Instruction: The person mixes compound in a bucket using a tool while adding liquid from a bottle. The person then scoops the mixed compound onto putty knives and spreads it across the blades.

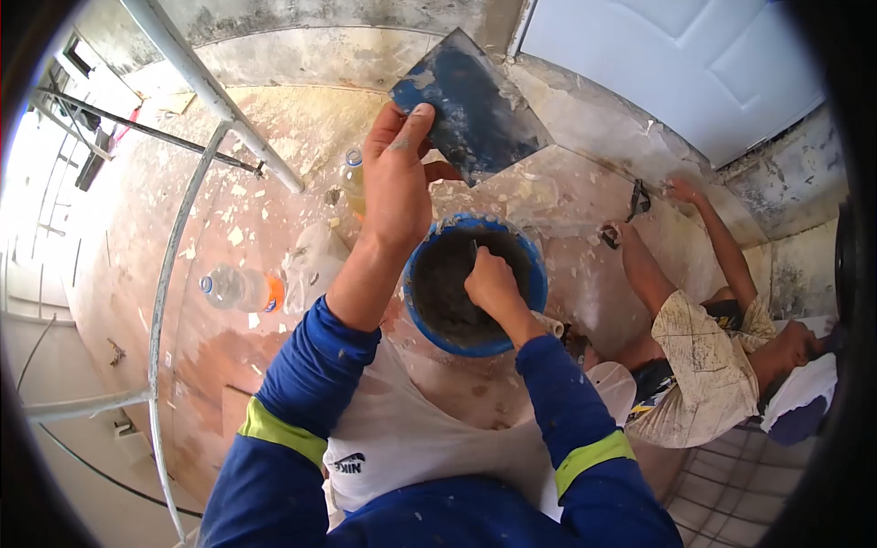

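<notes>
My left hand (399, 173) is closed on the near-left edge of a square blue board (475, 108), thumb on its face. Grey smears of mortar cover much of that face, and the board is raised above the floor. Below it stands a round blue bucket (413, 315) holding dark grey mortar (448, 297). My right hand (496, 283) reaches into the bucket with its fingers curled round a small tool (474, 247). Only a short dark bit of this tool shows, so I cannot tell its kind.
Plastic bottles (239, 289) (353, 183) stand or lie left of the bucket. Metal scaffold poles (174, 265) rise at the left. A person (703, 365) sits at the right, one hand near the wall base. Flakes litter the floor (301, 137); a white door (667, 64) is behind.
</notes>
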